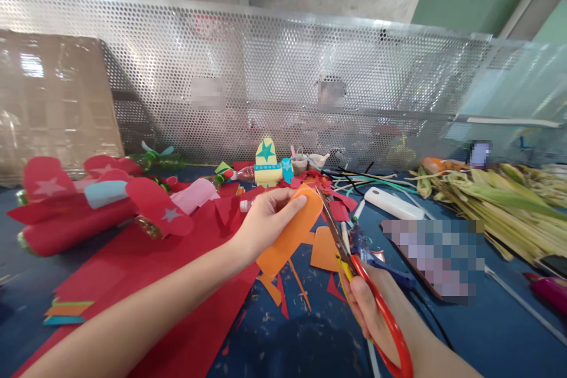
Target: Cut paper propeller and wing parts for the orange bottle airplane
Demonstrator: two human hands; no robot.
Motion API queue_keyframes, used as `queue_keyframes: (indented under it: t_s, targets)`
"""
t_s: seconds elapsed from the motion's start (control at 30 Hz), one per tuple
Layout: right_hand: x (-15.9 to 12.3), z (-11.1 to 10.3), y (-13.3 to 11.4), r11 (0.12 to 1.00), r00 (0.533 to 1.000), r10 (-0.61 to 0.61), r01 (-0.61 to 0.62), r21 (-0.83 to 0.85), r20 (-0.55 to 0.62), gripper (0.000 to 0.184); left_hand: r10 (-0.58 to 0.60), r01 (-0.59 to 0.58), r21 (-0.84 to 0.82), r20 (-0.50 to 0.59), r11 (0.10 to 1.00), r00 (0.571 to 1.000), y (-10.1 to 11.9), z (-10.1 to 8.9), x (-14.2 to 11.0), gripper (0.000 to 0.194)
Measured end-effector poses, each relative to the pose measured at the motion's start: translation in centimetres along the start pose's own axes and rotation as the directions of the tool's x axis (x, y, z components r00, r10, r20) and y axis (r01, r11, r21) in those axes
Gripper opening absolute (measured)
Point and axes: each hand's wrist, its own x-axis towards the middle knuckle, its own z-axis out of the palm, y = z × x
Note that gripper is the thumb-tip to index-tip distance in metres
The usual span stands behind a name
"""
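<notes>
**Scissors (340, 242) beside an orange sheet (283, 242)**

Just off the view's centre, at six o'clock, the left hand (259, 218) pinches the orange sheet between its fingers. At four o'clock from that sheet, the right hand's (396, 295) fingers grasp the scissors. On the table (283, 342), red paper (199, 289) lies at eight o'clock, husks (500, 207) at three.

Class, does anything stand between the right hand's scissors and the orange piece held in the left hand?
Nothing visible does: the scissors in the right hand reach the upper right edge of the orange piece; the left hand pinches it farther left.
</notes>
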Motion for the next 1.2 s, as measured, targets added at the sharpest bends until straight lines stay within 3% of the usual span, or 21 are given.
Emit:
queue_keyframes:
  t_s: [0.57,0.87,1.03,1.2]
  targets:
    - [0.5,-0.3,0.2,0.994,0.998,-0.050,0.048,-0.100,-0.024,0.059,0.050,-0.061,0.134,0.086,0.989,0.995,0.5,-1.1,1.1,0.025]
    - [0.5,-0.5,0.9,0.998,0.996,-0.057,0.054,0.035,0.064,0.059,0.061,-0.085,0.192,0.124,0.978,0.990,-0.3,-1.8,1.8,0.025]
    - [1.3,-0.1,2.6,0.990,0.987,-0.139,0.138,0.026,0.078,0.066,0.042,-0.078,0.194,0.180,0.978,0.983,-0.2,-1.7,1.6,0.026]
    - [1.9,0.7,4.6,0.991,0.990,-0.136,0.137,-0.009,0.024,0.061,0.032,-0.081,0.202,0.238,0.976,0.971,-0.2,-1.4,1.3,0.028]
